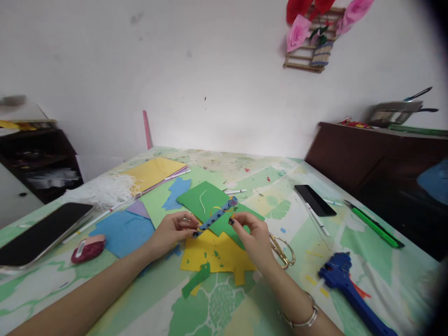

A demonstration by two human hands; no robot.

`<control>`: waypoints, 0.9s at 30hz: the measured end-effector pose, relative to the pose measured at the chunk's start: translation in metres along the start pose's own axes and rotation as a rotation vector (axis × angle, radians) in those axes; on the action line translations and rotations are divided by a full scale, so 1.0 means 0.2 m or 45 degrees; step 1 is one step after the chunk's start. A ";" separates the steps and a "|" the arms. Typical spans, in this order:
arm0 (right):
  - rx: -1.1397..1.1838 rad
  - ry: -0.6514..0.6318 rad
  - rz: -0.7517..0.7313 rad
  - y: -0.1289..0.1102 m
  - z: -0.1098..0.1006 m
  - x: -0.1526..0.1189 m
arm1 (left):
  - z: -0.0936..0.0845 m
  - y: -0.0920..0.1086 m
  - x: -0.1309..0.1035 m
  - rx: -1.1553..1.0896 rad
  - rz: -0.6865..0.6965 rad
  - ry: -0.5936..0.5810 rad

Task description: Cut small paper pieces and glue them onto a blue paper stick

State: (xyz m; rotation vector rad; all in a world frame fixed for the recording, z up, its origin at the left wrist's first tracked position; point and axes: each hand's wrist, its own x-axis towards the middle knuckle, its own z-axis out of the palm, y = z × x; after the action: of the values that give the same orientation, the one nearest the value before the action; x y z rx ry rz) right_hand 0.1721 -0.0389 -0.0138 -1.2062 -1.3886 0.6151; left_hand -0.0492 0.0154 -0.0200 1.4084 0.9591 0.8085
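Note:
My left hand (pixel 180 231) pinches the lower end of a narrow blue paper strip with dark dots (pixel 215 217). The strip slants up to the right, with a small purplish piece at its far tip and a thin yellow piece beside it. My right hand (pixel 250 228) is closed in a pinch just right of the strip, at a tiny yellowish bit too small to name. Beneath both hands lie green paper sheets (pixel 199 196) and cut yellow paper (pixel 224 256) with green scraps. Gold-handled scissors (pixel 289 252) rest by my right wrist, partly hidden.
A blue glue gun (pixel 338 275), a green cutter knife (pixel 376 226) and a black phone (pixel 315 199) are on the right. Leftward are a larger phone (pixel 42 233), a dark red object (pixel 89 248), blue paper (pixel 121 233), white shreds (pixel 108 191) and yellow sheets (pixel 157 170).

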 end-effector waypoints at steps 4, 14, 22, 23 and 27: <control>-0.049 0.058 -0.026 0.00 -0.01 0.01 | 0.00 -0.01 0.00 -0.043 -0.009 -0.019; -0.047 0.097 -0.019 0.00 -0.02 0.01 | 0.00 -0.01 0.00 -0.074 -0.019 -0.012; -0.057 0.092 -0.016 0.01 -0.02 0.01 | 0.00 -0.01 0.01 -0.105 -0.011 -0.019; -0.057 0.090 -0.012 0.01 -0.02 0.01 | 0.00 -0.02 0.01 -0.107 -0.012 -0.017; -0.036 0.077 -0.002 0.00 -0.02 0.01 | -0.01 -0.01 0.00 -0.068 0.000 0.017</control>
State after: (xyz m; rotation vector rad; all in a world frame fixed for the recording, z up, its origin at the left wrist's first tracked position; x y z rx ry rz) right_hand 0.1759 -0.0379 -0.0130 -1.2364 -1.3510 0.5549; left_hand -0.0502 0.0166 -0.0228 1.3588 0.9411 0.8382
